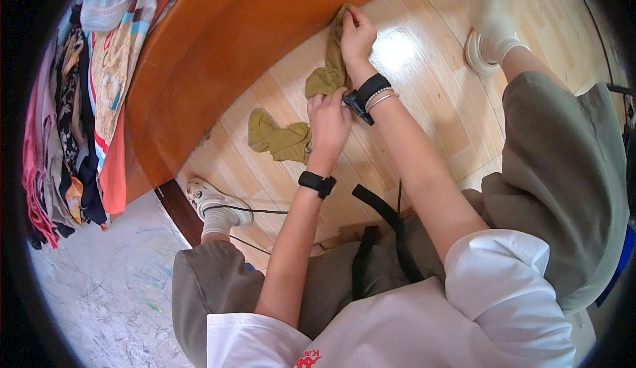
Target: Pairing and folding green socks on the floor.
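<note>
Between my two hands stretches an olive-green sock (334,65), held just above the wooden floor beside an orange-brown panel. My right hand (358,35) pinches its far end between thumb and fingers. Lower down, my left hand (330,122) has its fingertips on the near part of the same sock, by a bunched fold. A second olive-green sock (283,137), creased and bent, lies on the floor to the left of my left hand; its right end reaches up to that hand's side.
Several garments (94,114) hang over the orange-brown panel (213,35) at the left. Thin black cables (258,211) run near my left shoe (218,201). My right shoe (481,55) rests on the wood-look floor (437,119). A scribbled pale wall (114,278) stands at lower left.
</note>
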Motion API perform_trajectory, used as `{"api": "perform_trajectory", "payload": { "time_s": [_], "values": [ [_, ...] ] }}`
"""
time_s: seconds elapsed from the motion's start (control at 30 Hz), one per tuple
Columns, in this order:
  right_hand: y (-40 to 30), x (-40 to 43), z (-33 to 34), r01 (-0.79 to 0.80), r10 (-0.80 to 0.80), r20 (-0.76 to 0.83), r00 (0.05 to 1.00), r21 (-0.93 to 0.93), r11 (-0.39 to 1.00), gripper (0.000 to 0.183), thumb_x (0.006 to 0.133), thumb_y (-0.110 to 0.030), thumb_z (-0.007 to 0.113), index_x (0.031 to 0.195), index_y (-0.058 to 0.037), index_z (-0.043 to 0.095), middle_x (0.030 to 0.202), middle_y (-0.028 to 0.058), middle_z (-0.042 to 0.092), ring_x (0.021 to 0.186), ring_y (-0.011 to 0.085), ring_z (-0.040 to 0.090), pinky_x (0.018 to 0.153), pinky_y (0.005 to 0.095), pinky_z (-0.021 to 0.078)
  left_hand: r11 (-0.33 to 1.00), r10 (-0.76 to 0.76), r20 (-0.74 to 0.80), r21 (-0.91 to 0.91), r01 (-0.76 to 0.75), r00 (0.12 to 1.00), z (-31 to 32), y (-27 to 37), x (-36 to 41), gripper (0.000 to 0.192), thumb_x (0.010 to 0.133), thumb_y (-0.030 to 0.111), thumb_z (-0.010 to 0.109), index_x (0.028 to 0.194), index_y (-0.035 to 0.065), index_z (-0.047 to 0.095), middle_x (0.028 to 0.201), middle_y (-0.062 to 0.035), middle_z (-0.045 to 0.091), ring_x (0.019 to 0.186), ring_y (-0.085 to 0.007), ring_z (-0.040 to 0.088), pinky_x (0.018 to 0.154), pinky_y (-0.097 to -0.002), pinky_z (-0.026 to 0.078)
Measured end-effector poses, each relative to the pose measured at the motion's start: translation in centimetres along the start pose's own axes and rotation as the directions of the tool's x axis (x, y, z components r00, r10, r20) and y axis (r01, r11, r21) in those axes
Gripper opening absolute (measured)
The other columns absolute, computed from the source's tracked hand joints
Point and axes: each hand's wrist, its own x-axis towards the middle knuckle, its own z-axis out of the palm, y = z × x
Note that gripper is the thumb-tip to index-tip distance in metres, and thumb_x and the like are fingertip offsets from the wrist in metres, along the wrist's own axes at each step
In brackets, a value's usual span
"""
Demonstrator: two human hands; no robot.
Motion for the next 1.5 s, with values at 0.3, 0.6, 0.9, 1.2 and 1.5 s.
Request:
{"api": "perform_trajectory", "payload": {
  "time_s": [0.3,0.6,0.9,1.2,1.5],
  "values": [
    [0.0,0.6,-0.5,-0.199,0.183,0.108,0.977,0.155,0.968,0.020,0.081,-0.010,0.056,0.095,0.0034,0.061,0.075,0.0087,0.063,0.057,0.0109,0.057,0.052,0.0227,0.0445,1.000,-0.014,-0.048,-0.001,0.014,0.999,0.1,0.6,0.1,0.029,0.068,0.005,0.051,0.096,0.0033,0.060,0.079,-0.0139,0.060,0.082,-0.0281,0.048,0.086,-0.0377,0.033],
    [-0.4,1.4,-0.6,-0.113,0.106,0.057,0.993,0.150,0.982,0.020,0.082,-0.012,0.052,0.094,0.0004,0.062,0.074,0.0121,0.064,0.058,0.0153,0.059,0.055,0.0271,0.0449,0.994,-0.078,-0.072,-0.080,0.073,0.994,-0.1,0.6,-0.5,0.030,0.071,0.004,0.049,0.099,0.0048,0.060,0.077,-0.0153,0.058,0.075,-0.0287,0.048,0.079,-0.0370,0.037],
    [-0.7,1.7,-0.8,-0.079,0.074,0.036,0.997,0.146,0.986,0.020,0.082,-0.012,0.052,0.093,-0.0004,0.063,0.071,0.0134,0.063,0.056,0.0145,0.059,0.052,0.0273,0.0442,0.991,-0.094,-0.103,-0.106,0.083,0.990,0.4,0.7,-0.7,0.031,0.070,0.001,0.049,0.099,0.0039,0.060,0.068,-0.0148,0.054,0.072,-0.0278,0.048,0.073,-0.0366,0.039],
    [-0.9,1.5,-1.4,-0.079,0.072,0.096,0.993,0.080,0.994,0.021,0.081,-0.010,0.055,0.097,0.0030,0.061,0.074,0.0101,0.064,0.055,0.0111,0.058,0.052,0.0228,0.0445,0.987,-0.074,-0.117,-0.151,0.056,0.990,0.8,0.5,-0.8,0.031,0.070,0.002,0.050,0.100,0.0033,0.060,0.069,-0.0142,0.055,0.072,-0.0277,0.048,0.073,-0.0360,0.039],
    [-0.9,1.2,-1.3,-0.126,0.113,0.130,0.985,0.098,0.987,0.020,0.081,-0.010,0.054,0.096,0.0017,0.062,0.074,0.0109,0.064,0.055,0.0128,0.060,0.052,0.0238,0.0448,0.979,-0.116,-0.084,-0.180,0.099,0.990,0.6,0.8,-0.9,0.033,0.071,0.002,0.048,0.102,0.0045,0.059,0.070,-0.0158,0.054,0.071,-0.0285,0.048,0.069,-0.0367,0.040]
  ]
}}
